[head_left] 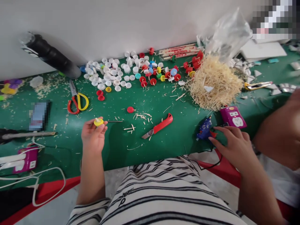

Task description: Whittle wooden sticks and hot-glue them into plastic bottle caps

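My left hand (93, 137) is closed on a yellow bottle cap (98, 122), held up above the table with a short pale peg showing at its centre. A thin metal rod (114, 121) shows just right of those fingers; I cannot tell whether they touch it. My right hand (232, 142) has thumb and fingers apart beside a blue glue gun (204, 128), fingertips close to its red trigger (213, 134); contact is unclear. Between my hands lie a red bottle cap (130, 109), a red-handled utility knife (161, 125) with its blade out, and wood slivers (142, 117).
Many white bottle caps (110, 73) lie along the wall, with red pegged caps (167, 74) alongside. Wood shavings (214, 82) are heaped at right. Scissors (77, 101), a black bottle (55, 56) and a phone (39, 115) occupy the left. A neighbour's arm (278, 131) reaches in at right.
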A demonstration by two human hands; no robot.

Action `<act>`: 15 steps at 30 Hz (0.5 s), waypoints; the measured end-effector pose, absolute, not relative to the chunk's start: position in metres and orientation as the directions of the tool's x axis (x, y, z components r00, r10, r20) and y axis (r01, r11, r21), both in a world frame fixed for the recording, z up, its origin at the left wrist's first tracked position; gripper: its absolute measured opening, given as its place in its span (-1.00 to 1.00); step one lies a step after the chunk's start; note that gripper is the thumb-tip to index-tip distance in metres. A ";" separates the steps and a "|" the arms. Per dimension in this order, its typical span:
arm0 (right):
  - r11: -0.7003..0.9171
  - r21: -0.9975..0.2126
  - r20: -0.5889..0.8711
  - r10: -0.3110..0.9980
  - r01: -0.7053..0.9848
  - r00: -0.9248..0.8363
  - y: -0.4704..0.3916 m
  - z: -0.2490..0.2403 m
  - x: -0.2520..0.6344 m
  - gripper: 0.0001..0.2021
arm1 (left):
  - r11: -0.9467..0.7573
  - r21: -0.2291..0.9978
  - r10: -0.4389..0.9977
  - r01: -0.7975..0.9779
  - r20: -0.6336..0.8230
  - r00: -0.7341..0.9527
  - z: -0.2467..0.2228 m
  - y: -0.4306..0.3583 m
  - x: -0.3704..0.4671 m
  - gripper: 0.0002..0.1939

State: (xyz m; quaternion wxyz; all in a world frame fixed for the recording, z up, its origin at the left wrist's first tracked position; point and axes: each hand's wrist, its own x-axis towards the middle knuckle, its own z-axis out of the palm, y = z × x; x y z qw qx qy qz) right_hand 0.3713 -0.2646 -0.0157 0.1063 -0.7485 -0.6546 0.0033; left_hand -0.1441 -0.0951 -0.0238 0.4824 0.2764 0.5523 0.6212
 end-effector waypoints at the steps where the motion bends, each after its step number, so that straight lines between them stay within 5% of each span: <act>1: -0.131 -0.155 0.140 0.978 0.979 0.153 -0.260 -0.008 0.373 -0.54 | 0.079 0.955 0.903 -0.284 -0.189 -0.386 -0.023 -0.095 -0.143 -0.40; 9: -0.063 -0.221 0.180 0.978 0.973 0.104 -0.192 0.045 0.374 -0.55 | 0.089 0.980 0.906 -0.177 -0.153 -0.395 -0.016 -0.084 -0.120 -0.45; 15: 0.265 -0.422 0.325 0.937 0.867 -0.128 -0.128 0.058 0.313 -0.72 | 0.074 0.994 0.962 -0.080 -0.092 -0.258 -0.005 -0.071 -0.075 -0.49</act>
